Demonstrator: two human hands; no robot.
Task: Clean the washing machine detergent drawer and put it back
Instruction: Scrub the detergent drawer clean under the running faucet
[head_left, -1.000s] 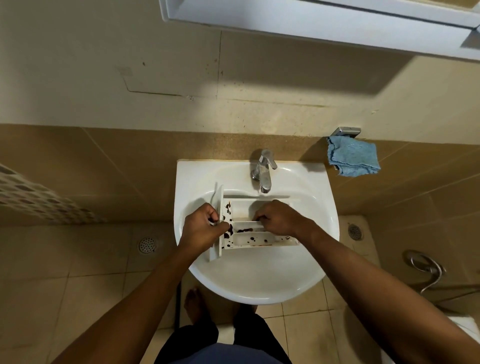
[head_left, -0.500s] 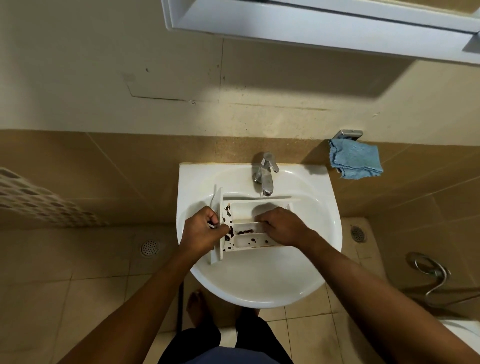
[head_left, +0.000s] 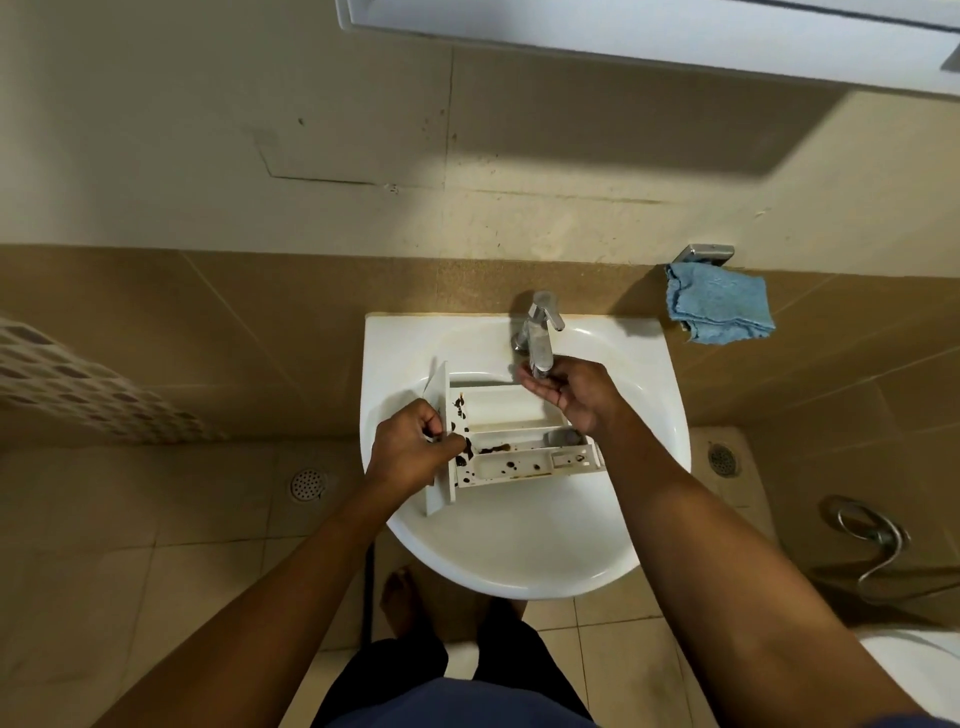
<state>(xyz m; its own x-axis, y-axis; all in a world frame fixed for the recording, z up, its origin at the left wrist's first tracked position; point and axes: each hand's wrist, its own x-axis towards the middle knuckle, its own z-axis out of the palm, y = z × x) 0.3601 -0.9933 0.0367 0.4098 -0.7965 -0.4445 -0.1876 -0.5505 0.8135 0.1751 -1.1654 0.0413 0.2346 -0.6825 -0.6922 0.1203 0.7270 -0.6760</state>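
A white detergent drawer (head_left: 519, 452) with dark brown stains lies across the white sink (head_left: 519, 551), its front panel to the left. My left hand (head_left: 410, 454) grips that front panel, thumb hooked over its edge. My right hand (head_left: 574, 392) is raised off the drawer, palm up and fingers loosely cupped, right under the spout of the chrome tap (head_left: 540, 332). No water is visible from the tap. The drawer's far right corner is hidden by my right wrist.
A blue cloth (head_left: 719, 309) hangs from a metal hook on the tiled wall right of the sink. Floor drains (head_left: 307, 484) lie left and right of the basin. A metal hose (head_left: 872, 540) lies at the right. My bare foot stands under the sink.
My right hand left the drawer's middle compartment and rose to the tap spout, uncovering the stained compartments. My left hand kept its hold on the front panel.
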